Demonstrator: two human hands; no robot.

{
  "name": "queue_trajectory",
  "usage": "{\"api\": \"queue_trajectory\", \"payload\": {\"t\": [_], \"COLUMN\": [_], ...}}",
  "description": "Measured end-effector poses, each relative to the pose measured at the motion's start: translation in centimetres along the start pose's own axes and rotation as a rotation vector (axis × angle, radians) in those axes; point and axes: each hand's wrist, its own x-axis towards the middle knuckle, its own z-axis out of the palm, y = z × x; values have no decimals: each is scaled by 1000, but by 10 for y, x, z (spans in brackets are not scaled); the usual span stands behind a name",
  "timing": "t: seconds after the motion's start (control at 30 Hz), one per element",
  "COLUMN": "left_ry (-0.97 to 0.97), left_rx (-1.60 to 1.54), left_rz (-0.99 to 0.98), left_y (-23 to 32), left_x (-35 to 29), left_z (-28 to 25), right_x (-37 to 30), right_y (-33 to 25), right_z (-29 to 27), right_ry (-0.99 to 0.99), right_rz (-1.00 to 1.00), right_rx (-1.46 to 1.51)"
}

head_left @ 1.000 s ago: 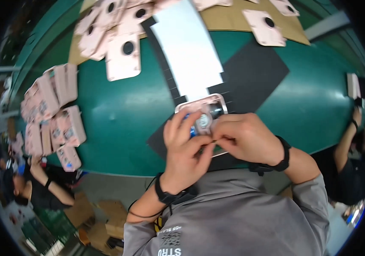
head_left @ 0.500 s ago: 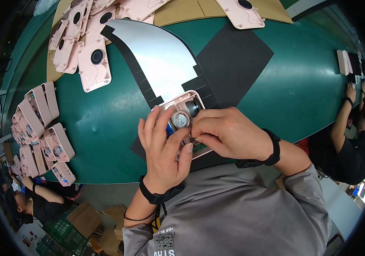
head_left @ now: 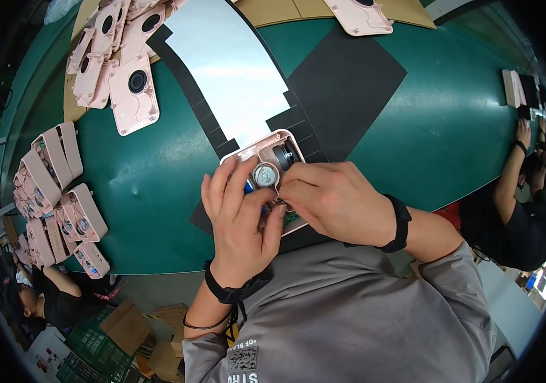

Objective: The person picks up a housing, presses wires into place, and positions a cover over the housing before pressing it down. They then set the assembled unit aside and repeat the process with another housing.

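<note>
Before me a pink plastic casing [head_left: 284,136] lies with its inside facing up. In it are a round silver part [head_left: 265,175] ringed by a pale wire, a dark round speaker [head_left: 284,154] and a piece of green circuit board [head_left: 291,216]. My left hand [head_left: 240,223] covers the casing's left side, its long fingers laid over the edge, thumb and forefinger closing by the lower middle. My right hand [head_left: 333,196] reaches in from the right in a pinch, on what looks like a thin wire. The fingertips nearly meet, and most of what they hold is hidden.
Beyond the casing lies a pale sheet [head_left: 225,70] with black edging, beside a black mat [head_left: 353,89]. Pink panels [head_left: 134,105] with black rings are piled at far left. Several pink casings [head_left: 88,214] stand at left. Co-workers sit at both sides of the green table [head_left: 426,140].
The view has shifted slightly, so the table things sit higher and further left. My right fingers have drawn closer together near my left thumb. Both hands stay at the casing.
</note>
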Motion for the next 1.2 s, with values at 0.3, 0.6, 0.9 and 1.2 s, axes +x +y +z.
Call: {"api": "queue_trajectory", "payload": {"t": [0.3,0.6,0.9,1.2], "left_ry": [28,83,72,61], "left_rx": [-68,-207,-214,-131], "left_rz": [43,-15,35,69], "left_y": [-3,5,2,-7], "left_x": [3,-3,1,-1], "left_z": [-5,11,13,2], "right_x": [4,6,-4,4], "right_y": [-4,-15,-18,-4], "right_z": [-3,-2,0,11], "right_ry": [-11,6,102,-53], "right_rz": [-15,19,68,42], "right_rx": [-36,37,-57,-94]}}
